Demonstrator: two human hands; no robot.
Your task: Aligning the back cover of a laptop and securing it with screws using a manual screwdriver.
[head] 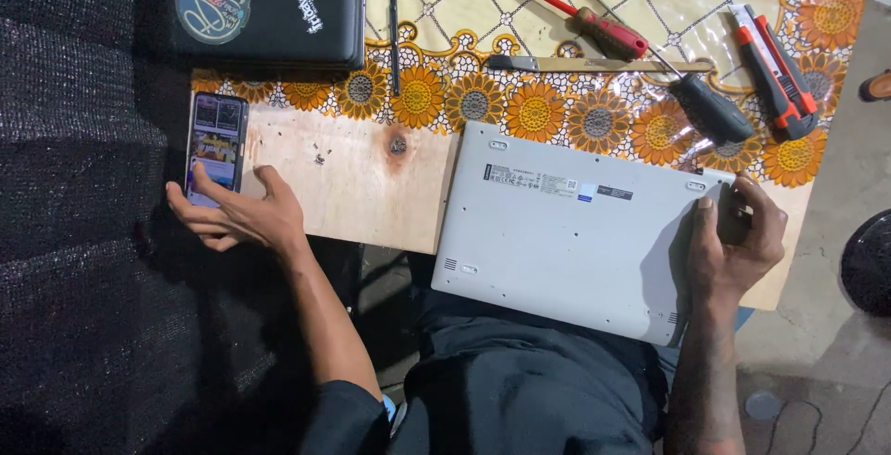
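A silver laptop (566,228) lies upside down, its bottom cover facing up, partly on a plywood board (362,186) and partly over my lap. My right hand (733,237) grips the laptop's right edge, thumb on the cover. My left hand (237,214) rests at the board's left end with a finger touching the lit screen of a smartphone (216,144). Small loose screws (320,153) lie on the board.
A black laptop with stickers (264,10) sits at the back left. On the sunflower-patterned cloth (534,112) lie a red-handled screwdriver (594,28), a black-handled screwdriver (710,107), an orange utility knife (775,70), a flat metal blade (594,64) and a thin black rod (393,24).
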